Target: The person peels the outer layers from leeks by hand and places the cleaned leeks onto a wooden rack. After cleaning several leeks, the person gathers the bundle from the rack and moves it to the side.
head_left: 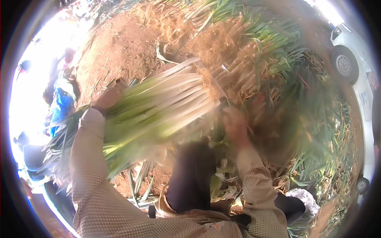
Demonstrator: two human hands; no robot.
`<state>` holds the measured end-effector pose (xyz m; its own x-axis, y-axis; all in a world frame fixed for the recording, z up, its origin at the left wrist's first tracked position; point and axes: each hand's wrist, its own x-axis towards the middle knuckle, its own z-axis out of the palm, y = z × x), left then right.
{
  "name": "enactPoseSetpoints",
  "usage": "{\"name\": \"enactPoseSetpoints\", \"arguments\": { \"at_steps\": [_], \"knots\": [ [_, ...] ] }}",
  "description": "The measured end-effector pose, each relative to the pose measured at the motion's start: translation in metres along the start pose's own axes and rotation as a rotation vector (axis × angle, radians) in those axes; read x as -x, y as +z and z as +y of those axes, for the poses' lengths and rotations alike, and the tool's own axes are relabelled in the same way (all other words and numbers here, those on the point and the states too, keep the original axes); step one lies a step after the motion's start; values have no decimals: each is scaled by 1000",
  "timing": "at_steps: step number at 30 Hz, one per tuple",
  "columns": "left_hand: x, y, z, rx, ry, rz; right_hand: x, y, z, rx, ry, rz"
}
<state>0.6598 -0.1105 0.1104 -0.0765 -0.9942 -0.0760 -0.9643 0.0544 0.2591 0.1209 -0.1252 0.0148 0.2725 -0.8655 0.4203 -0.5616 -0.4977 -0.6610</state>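
A bundle of leeks (162,99) lies slantwise in front of me, its green leaves toward the lower left and its white stalks and stringy roots (209,84) toward the upper right. Closed on the far side of the bundle among the leaves is my left hand (109,95), its fingers partly hidden. My right hand (235,125), smeared by motion, is closed beside the root ends. A thin blade (219,89), seemingly a knife's, runs from it along the roots; its handle is hidden in the fist.
More leeks with roots (234,51) are heaped ahead and to the right, their green leaves (278,35) pointing outward. Reddish soil (115,59) spreads at the far left. A white vehicle (363,87) stands at the right edge. Near my right knee lies a whitish plastic bag (304,200).
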Motion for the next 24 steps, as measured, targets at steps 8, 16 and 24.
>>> {"name": "enactPoseSetpoints", "arguments": {
  "at_steps": [8, 16, 24],
  "knots": [
    [3, -22, 15, 255, -163, -113, -154, 108, -49, -79, -244, -187],
    [-3, -3, 3, 40, -229, -206, -198, 189, -23, 239, -341, -268],
    [0, -13, 33, 219, -415, -94, -217, 184, -30, 276, -231, -369]
  ]
}}
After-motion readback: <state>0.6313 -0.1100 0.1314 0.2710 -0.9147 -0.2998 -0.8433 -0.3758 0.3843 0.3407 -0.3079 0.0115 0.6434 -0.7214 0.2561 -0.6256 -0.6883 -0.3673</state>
